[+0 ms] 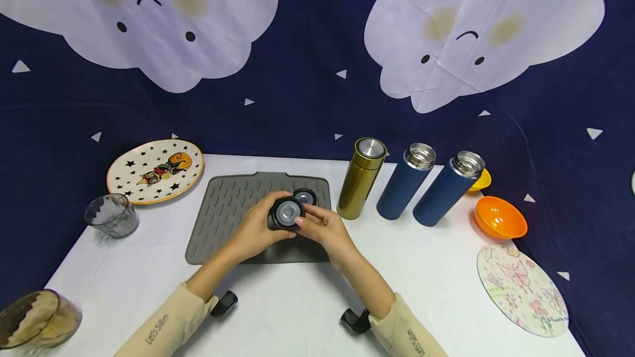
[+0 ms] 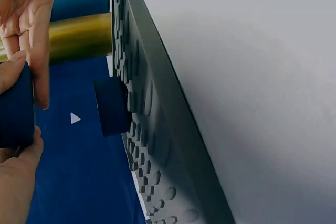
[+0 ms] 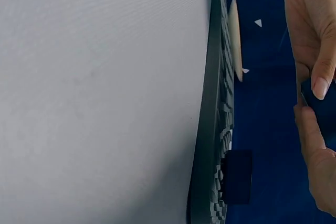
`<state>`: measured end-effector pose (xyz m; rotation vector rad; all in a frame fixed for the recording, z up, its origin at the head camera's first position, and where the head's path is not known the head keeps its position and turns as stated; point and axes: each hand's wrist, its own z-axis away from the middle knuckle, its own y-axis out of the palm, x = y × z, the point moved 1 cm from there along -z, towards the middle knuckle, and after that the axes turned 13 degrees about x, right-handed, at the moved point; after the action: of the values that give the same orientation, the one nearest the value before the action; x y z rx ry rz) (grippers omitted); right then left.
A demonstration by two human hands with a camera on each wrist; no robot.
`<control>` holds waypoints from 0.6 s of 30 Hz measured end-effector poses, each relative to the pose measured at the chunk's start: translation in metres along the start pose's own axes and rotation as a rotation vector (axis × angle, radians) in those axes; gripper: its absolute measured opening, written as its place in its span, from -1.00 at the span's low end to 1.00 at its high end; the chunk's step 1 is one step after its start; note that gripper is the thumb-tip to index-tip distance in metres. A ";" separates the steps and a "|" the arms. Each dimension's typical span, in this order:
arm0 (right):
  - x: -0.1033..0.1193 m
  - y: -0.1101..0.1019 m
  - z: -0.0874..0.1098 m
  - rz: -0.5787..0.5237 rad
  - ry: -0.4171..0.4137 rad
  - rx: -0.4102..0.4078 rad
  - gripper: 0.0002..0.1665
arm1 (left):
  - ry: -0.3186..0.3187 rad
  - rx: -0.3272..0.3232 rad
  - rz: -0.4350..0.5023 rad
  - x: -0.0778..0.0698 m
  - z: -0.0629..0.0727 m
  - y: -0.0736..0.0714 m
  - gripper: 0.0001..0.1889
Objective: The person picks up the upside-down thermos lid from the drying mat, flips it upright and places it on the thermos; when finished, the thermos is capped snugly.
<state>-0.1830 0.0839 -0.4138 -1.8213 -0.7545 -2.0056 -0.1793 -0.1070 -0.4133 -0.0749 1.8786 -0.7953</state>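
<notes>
Above the grey drying mat, both hands hold a dark bottle lid, its round inner side facing the head camera. My left hand grips it around the left side, thumb below. The right hand has its thumb on the lid's right rim and its fingers behind, pinching it. A second dark lid rests on the mat just beyond; the left wrist view shows this lid apart from the hands. Two navy bottles stand uncapped at the right, their steel necks showing.
A gold bottle with its lid on stands beside the navy ones. Orange bowl, yellow bowl and a patterned round board lie at right. At left are a star-patterned plate, a grey glass and a brown glass.
</notes>
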 end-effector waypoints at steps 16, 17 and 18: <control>0.007 0.004 0.019 1.128 -0.642 -0.044 -0.39 | -0.115 0.089 0.164 -0.007 0.002 -0.009 -0.39; 0.008 0.004 0.020 1.195 -0.694 -0.037 -0.39 | -0.129 0.111 0.184 -0.007 0.002 -0.010 -0.39; 0.008 0.003 0.021 1.240 -0.734 -0.021 -0.39 | -0.138 0.127 0.210 -0.007 0.002 -0.010 -0.39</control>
<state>-0.1653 0.0943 -0.4041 -2.1688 0.2889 -0.5577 -0.1775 -0.1124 -0.4025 0.1417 1.6701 -0.7436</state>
